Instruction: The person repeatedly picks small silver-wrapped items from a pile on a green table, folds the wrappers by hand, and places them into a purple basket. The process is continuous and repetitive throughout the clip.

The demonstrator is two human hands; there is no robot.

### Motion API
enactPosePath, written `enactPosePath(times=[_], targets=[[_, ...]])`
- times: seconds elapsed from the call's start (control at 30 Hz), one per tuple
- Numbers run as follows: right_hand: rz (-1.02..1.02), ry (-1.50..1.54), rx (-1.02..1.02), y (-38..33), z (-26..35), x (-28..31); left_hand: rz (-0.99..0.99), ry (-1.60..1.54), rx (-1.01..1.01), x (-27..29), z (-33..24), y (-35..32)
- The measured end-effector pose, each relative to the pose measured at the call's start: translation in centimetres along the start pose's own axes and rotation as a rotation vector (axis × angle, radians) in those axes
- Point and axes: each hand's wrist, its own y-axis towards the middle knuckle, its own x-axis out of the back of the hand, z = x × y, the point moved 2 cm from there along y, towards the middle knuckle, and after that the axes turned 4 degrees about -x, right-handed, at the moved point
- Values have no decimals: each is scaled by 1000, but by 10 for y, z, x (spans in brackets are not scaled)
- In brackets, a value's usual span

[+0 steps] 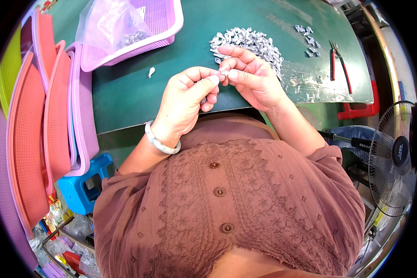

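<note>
Pinching a small silvery piece at upper centre of the frame, the right hand has thumb and finger clamped on it; the left hand curls around something grey, perhaps as reserve. The heap lies just beyond, probably for easy reaching.

From the left fingers and right fingers, open toward eleven o'clock, across the smooth dark-green worktop, between the lilac perforated plastic basket at ten and the dense heap of small silvery-grey teardrop-shaped pieces at one. Passable at three over scuffed surface, as far as the red-handled metal pliers; hemmed at two by the loose grey cluster. Interrupted at nine by a single pale piece; walled farther out, between eight and nine, by stacked coral and lilac perforated plastic baskets.
</note>
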Motion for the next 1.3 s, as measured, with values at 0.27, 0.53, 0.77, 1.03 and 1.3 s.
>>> enactPosePath(times=[0.27, 0.53, 0.77, 1.03, 1.3], targets=[[-21, 153, -64, -2, 1, 0, 0, 15, -7, -7, -2, 1], [-39, 195, -75, -5, 5, 1, 18, 59, -19, -13, -2, 6], [-83, 173, -33, -6, 4, 0, -27, 34, -57, -13, -2, 9], [-217, -93, 137, -9, 1, -8, -78, 78, -155, -10, 0, 7], [-257, -376, 261, -11, 3, -13, -110, 63, -143, -6, 4, 7]])
